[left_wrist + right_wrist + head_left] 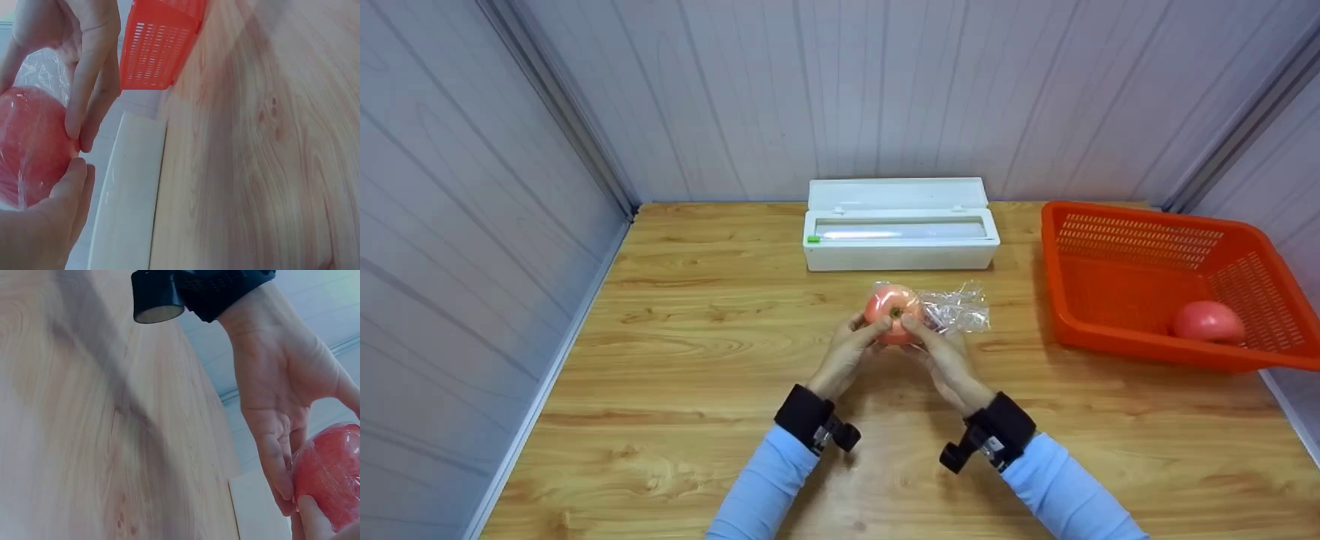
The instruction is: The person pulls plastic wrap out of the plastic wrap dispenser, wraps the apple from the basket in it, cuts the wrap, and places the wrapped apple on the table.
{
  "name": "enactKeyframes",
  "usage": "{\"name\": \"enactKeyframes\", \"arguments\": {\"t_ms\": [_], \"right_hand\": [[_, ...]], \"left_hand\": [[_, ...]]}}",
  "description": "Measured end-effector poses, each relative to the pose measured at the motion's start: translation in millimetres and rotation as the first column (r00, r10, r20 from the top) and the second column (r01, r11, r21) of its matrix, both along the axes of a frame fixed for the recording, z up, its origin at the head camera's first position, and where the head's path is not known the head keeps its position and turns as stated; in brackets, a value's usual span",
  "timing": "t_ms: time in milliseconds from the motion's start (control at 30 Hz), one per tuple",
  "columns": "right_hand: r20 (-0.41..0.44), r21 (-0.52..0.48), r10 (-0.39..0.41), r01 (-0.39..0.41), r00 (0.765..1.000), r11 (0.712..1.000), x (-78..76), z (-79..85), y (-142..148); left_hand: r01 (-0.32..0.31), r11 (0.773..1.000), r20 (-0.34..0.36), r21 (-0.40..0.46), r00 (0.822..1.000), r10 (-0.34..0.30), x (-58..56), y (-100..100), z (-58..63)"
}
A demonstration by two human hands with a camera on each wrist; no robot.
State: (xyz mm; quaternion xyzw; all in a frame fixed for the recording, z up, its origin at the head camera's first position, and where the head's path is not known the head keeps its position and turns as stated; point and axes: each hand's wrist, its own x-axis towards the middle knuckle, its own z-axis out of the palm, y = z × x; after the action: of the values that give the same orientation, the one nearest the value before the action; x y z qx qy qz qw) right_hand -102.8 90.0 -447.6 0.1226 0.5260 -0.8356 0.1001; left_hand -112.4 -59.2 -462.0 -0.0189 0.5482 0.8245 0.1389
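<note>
Both hands hold a pinkish-red tomato [895, 300] between them, above the middle of the wooden table. Clear plastic film [960, 309] covers it, and a loose crumpled end sticks out to the right. My left hand [846, 356] grips its left side, and my right hand [949, 367] grips the right side. Both thumbs lie on top near the stem. In the left wrist view, the film stretches shiny over the tomato [34, 146], and the fingertips of both hands meet at its underside. The right wrist view shows the wrapped tomato [332, 472] at the right edge.
Behind the hands stands a white cling film box [900, 259], its lid raised and a film roll inside. To the right, an orange plastic basket [1125, 341] holds another pink tomato [1209, 322]. Pale panel walls [735, 97] enclose the table [675, 420] at the back and sides.
</note>
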Motion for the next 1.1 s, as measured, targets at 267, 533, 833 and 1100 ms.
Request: {"name": "enactKeyframes", "arguments": {"t_ms": [267, 533, 833, 1100], "right_hand": [[0.003, 0.027, 0.119, -0.119, 0.993, 0.992, 3.1, -6.9, 11], [-0.077, 0.32, -0.014, 0.038, 0.997, 0.947, -11.8, -0.9, 46], [-0.115, 0.358, -0.041, 0.079, 0.993, 0.93, -20.1, 7.0, 61], [-0.092, 0.327, -0.039, 0.067, 0.995, 0.943, -19.1, 7.0, 70]], "left_hand": [[-0.087, 0.992, 0.017, -0.092, 0.996, 0.089, 5.2, -2, -5.2], [-0.084, 0.978, 0.016, -0.189, 0.996, 0.089, 13.5, -21, -9.8], [-0.038, 0.976, 0.006, -0.214, 0.999, 0.04, 20.6, -25, -7.8], [-0.072, 0.986, 0.036, -0.153, 0.996, 0.078, 21.4, -19, -0.9]]}}
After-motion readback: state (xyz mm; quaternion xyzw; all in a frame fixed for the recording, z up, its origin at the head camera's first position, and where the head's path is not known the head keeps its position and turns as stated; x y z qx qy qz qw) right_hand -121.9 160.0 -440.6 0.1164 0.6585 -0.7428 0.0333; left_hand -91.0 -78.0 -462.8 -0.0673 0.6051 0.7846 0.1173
